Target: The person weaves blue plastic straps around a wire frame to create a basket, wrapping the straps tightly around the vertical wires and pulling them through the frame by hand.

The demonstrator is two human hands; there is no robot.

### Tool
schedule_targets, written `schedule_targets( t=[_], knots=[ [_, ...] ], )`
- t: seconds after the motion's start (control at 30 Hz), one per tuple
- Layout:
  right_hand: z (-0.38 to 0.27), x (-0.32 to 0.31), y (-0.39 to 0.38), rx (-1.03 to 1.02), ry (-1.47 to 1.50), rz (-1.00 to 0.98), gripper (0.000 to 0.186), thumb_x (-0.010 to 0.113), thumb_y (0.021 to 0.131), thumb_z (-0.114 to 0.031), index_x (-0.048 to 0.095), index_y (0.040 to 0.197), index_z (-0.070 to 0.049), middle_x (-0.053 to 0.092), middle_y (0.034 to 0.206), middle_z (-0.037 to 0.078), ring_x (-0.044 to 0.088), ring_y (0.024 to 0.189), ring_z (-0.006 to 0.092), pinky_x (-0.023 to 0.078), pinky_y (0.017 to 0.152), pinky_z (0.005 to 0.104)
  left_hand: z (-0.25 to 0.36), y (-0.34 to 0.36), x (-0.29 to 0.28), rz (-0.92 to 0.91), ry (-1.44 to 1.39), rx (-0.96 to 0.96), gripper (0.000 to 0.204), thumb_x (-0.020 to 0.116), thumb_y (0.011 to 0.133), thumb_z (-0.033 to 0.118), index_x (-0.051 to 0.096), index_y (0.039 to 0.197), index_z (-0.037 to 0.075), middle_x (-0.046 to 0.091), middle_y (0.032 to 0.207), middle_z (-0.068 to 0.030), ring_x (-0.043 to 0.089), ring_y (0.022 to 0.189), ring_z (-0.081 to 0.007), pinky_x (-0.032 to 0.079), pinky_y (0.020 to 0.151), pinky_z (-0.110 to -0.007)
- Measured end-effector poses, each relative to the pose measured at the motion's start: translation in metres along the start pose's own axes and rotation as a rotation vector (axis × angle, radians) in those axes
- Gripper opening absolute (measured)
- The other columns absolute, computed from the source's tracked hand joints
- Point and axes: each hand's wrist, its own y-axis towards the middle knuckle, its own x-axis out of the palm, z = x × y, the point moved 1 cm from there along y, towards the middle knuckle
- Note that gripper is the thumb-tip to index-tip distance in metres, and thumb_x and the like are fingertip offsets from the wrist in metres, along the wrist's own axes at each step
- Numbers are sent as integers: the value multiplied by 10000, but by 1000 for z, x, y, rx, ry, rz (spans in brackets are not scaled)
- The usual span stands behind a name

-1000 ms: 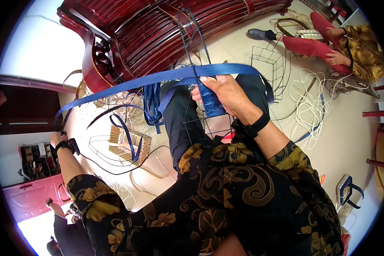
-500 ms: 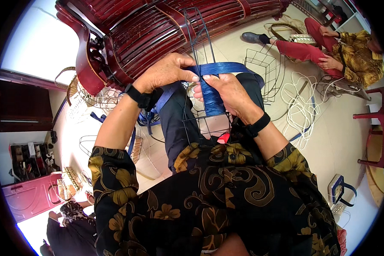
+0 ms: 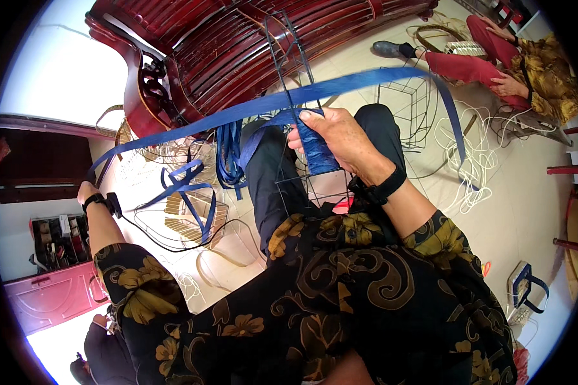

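A long flat blue strap (image 3: 237, 110) runs taut from the far left, across the upper middle, and its free end hangs down at the right. My left hand (image 3: 88, 190) is stretched out far to the left, closed on the strap, its fingers partly hidden. Between my knees stands a dark wire basket frame (image 3: 277, 64), one section closely wound with blue strap (image 3: 318, 153). My right hand (image 3: 343, 138) grips this wound section, thumb on top near where the long strap crosses.
A dark red slatted bench (image 3: 231, 61) stands ahead. On the floor lie blue strap loops (image 3: 228, 154), a partly woven basket (image 3: 192, 224), tangled white cord (image 3: 467, 160) and another wire frame (image 3: 410, 102). A person in red trousers (image 3: 456, 66) sits at the right; another person (image 3: 106, 350) is lower left.
My left hand has left the frame and swung far to the left, drawing the blue strap out into a long line. My right hand stays on the wound section.
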Motion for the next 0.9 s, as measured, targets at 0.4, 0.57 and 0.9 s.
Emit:
schedule_targets(
  t=[0.4,0.57,0.9],
  knots=[
    [-4,0,-4,-8,18,37,267,508,1010,-175,564,1165,36,686,982,165,703,849,214,601,761,326,383,-246,-145,-1086,-1313,1226,704,735,824,326,491,1376,-36,589,1288,-147,536,1203,-216,389,1051,-329],
    [-8,-1,-8,-33,19,25,282,516,1010,-179,558,1171,48,685,984,170,704,837,214,599,756,313,397,-248,-151,-1095,-1142,1303,221,704,838,208,726,890,-6,668,828,-45,592,787,-130,460,798,-266],
    [3,4,0,5,35,-80,315,522,1009,-219,579,1101,77,696,956,164,711,819,200,588,718,299,-81,3,28,-17,124,154,149,686,815,91,721,939,17,698,1015,-232,703,900,-340,552,770,-404]
  ],
)
